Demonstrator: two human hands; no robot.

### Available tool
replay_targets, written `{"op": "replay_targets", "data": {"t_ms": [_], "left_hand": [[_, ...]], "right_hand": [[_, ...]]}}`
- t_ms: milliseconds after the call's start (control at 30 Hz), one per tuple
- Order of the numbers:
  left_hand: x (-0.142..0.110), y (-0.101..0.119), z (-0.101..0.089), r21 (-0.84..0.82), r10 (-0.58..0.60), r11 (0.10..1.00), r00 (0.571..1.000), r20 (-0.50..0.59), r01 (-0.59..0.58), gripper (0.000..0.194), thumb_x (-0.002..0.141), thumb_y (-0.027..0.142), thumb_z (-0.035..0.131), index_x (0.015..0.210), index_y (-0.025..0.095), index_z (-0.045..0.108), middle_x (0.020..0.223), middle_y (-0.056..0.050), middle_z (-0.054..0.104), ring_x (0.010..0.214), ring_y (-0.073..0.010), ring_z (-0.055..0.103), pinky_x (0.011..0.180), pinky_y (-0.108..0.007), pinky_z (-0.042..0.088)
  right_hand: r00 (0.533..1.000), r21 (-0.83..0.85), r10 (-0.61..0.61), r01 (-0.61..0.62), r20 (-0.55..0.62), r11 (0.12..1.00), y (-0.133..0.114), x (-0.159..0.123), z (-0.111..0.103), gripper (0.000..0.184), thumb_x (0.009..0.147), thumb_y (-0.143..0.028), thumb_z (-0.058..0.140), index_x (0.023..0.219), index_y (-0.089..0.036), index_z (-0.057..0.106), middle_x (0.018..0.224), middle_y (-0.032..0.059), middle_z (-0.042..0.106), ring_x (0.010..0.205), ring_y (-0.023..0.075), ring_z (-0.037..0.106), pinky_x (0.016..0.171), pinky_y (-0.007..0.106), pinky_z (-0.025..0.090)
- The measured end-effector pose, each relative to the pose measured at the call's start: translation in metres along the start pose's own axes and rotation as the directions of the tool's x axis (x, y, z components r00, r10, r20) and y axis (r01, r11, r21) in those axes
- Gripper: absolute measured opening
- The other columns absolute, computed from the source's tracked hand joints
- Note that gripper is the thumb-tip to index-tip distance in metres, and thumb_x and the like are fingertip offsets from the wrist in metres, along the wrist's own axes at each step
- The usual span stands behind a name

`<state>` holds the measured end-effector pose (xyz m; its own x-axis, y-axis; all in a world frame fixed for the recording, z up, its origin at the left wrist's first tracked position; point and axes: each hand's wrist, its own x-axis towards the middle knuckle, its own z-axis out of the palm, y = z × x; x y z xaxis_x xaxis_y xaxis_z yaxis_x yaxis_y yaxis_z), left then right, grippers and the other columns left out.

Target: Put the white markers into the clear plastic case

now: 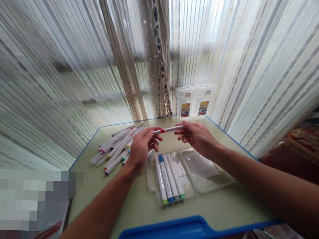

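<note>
A white marker with a red band [172, 129] is held level above the table between both hands. My left hand [143, 146] pinches its left end, and my right hand [197, 134] grips the other end with thumb and fingers. Below them lies an open clear plastic case [189, 194]. Several white markers [170, 179] with green, blue and grey ends rest side by side in its left half. A thin pale sheet [201, 166] shows in the right half. Left of my left hand is a loose pile of markers [116, 146] with ends of various colours.
Two clear upright cases [185, 99] with labels stand at the table's back edge, before a string curtain [80, 61]. The pale green table [138, 206] has a blue rim and a blue trough [163, 231] at the front. A patterned red cloth [305, 145] is at the right.
</note>
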<state>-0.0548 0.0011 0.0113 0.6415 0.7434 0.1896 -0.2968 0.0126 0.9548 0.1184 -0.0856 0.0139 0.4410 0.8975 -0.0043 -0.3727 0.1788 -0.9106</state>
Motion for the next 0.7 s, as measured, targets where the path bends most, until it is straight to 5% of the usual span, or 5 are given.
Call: {"op": "replay_targets", "data": {"t_ms": [700], "left_hand": [[-0.0023, 0.0030, 0.0040, 0.067, 0.032, 0.997, 0.999, -0.018, -0.031, 0.030, 0.082, 0.026, 0.057, 0.102, 0.005, 0.067, 0.074, -0.008, 0.069, 0.049, -0.0086, 0.051, 0.049, -0.024, 0.044]], "right_hand": [[1.000, -0.009, -0.009, 0.009, 0.002, 1.000, 0.0019, -0.0006, -0.0018, 0.024, 0.094, -0.017, 0.047, 0.083, -0.008, 0.066, 0.066, 0.0108, 0.070, 0.049, 0.0122, 0.062, 0.043, 0.019, 0.043]]}}
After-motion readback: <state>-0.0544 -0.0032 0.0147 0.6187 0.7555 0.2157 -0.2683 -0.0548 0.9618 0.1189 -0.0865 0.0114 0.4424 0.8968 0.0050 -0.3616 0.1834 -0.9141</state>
